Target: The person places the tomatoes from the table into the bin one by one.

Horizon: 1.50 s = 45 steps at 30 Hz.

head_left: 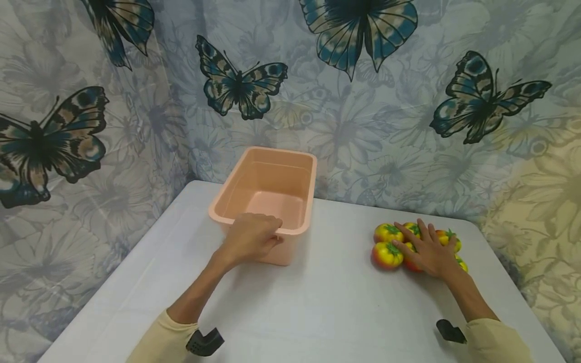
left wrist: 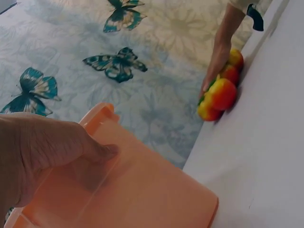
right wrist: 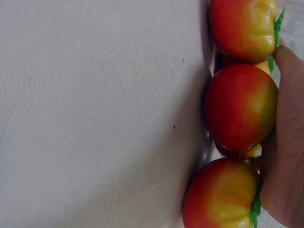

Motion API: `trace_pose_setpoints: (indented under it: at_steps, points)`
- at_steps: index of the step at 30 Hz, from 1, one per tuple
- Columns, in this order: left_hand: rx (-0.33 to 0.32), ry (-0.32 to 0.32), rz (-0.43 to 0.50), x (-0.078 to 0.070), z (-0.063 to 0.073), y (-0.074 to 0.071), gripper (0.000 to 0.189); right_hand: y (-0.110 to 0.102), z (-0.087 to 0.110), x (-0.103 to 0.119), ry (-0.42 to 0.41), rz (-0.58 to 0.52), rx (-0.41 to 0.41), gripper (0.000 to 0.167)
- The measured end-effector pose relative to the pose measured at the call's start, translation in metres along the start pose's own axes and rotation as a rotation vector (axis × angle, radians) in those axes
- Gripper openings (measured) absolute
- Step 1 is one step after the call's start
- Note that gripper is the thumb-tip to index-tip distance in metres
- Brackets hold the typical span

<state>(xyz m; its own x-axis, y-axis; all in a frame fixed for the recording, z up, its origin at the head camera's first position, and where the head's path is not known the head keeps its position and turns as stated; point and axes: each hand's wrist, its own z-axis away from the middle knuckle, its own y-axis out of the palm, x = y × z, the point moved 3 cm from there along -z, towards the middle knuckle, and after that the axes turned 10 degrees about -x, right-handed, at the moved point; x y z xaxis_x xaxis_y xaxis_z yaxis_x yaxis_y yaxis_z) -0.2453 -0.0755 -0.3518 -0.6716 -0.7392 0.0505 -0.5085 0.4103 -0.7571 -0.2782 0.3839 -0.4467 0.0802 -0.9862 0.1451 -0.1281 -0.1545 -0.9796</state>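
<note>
A peach-coloured plastic bin [head_left: 281, 174] stands on the table, its inside visible and bare. My left hand [head_left: 251, 237] grips its near rim; in the left wrist view the thumb [left wrist: 102, 149] lies against the bin's outer wall [left wrist: 156, 190]. At the right, several red-and-yellow tomato-like fruits [head_left: 387, 255] with green leafy tops sit in a close cluster. Over them rests my right hand [head_left: 428, 254], fingers spread and fairly straight. The right wrist view shows that hand [right wrist: 289, 142] touching the top side of a fruit [right wrist: 240, 107]; some fruits are partly hidden.
The white-covered table [head_left: 336, 302] extends between the bin and the fruits. Behind it and on the left hangs grey-blue cloth [head_left: 345, 136] printed with butterflies and flowers, close to the bin's far side. Dark devices [head_left: 205, 342] sit at both wrists.
</note>
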Motion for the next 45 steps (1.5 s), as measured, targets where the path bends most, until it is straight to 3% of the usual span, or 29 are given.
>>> trace_pose_setpoints:
  at_steps: [10, 17, 22, 28, 34, 36, 41, 45]
  points:
    - [0.031, 0.037, 0.042, -0.043, -0.027, 0.023, 0.032, 0.004, -0.001, -0.005, 0.012, -0.002, 0.008, 0.080]
    - [0.067, 0.014, 0.034, -0.068, -0.043, 0.033, 0.022, 0.002, -0.002, -0.004, 0.016, 0.012, 0.010, 0.081]
    - [0.095, -0.019, -0.013, -0.085, -0.053, 0.042, 0.020, 0.000, -0.001, -0.004, 0.028, 0.019, 0.012, 0.082]
    - [0.133, -0.009, -0.097, -0.102, -0.062, 0.047, 0.023, 0.000, -0.002, -0.002, 0.045, 0.030, 0.026, 0.085]
    - [0.168, 0.058, -0.154, -0.100, -0.061, 0.034, 0.031, -0.004, -0.002, 0.000, 0.065, 0.012, 0.063, 0.089]
    - [0.198, 0.050, -0.151, -0.094, -0.061, 0.027, 0.034, -0.005, -0.001, 0.001, 0.062, 0.014, 0.060, 0.089]
    - [0.344, -0.038, -0.070, -0.076, -0.058, 0.023, 0.030, -0.009, 0.000, 0.003, 0.051, 0.005, 0.046, 0.086]
    - [0.343, -0.019, -0.009, -0.068, -0.056, 0.027, 0.022, -0.005, -0.002, 0.005, 0.045, 0.023, 0.061, 0.086]
